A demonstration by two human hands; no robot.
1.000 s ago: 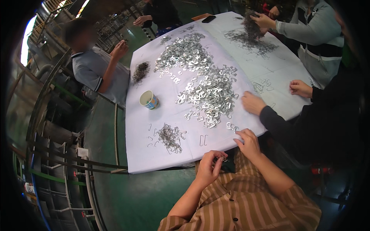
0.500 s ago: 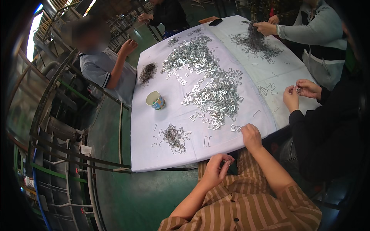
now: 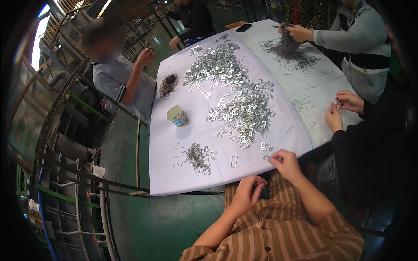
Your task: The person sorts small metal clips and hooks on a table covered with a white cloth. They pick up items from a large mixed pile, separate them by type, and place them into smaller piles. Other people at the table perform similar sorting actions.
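Note:
Low over the table's near edge, my right hand [image 3: 286,165] pinches a small bent metal clip [image 3: 266,158] between thumb and fingertips. My left hand [image 3: 248,191] is held closed just off the edge, above my lap. Something tiny seems to be at its fingertips, too small to name. Beyond my right hand lies a large pile of shiny flat metal clips [image 3: 244,113], with a few loose ones [image 3: 266,147] at its near end. Two thin wire hooks [image 3: 235,162] rest side by side left of my right hand. Farther left is a heap of wire hooks [image 3: 199,158].
A paper cup [image 3: 176,116] stands on the white-covered table [image 3: 174,185]. Dark wire piles lie at the left edge [image 3: 169,85] and far right [image 3: 289,52]. Several people sit around the table; one co-worker's hands [image 3: 342,106] work close on my right. A phone [image 3: 244,28] lies at the far edge.
My right hand has drawn back from the loose clips toward the near edge, now with a clip at its fingertips. My left hand stays nearly in place. A far co-worker's hand has come down to the table.

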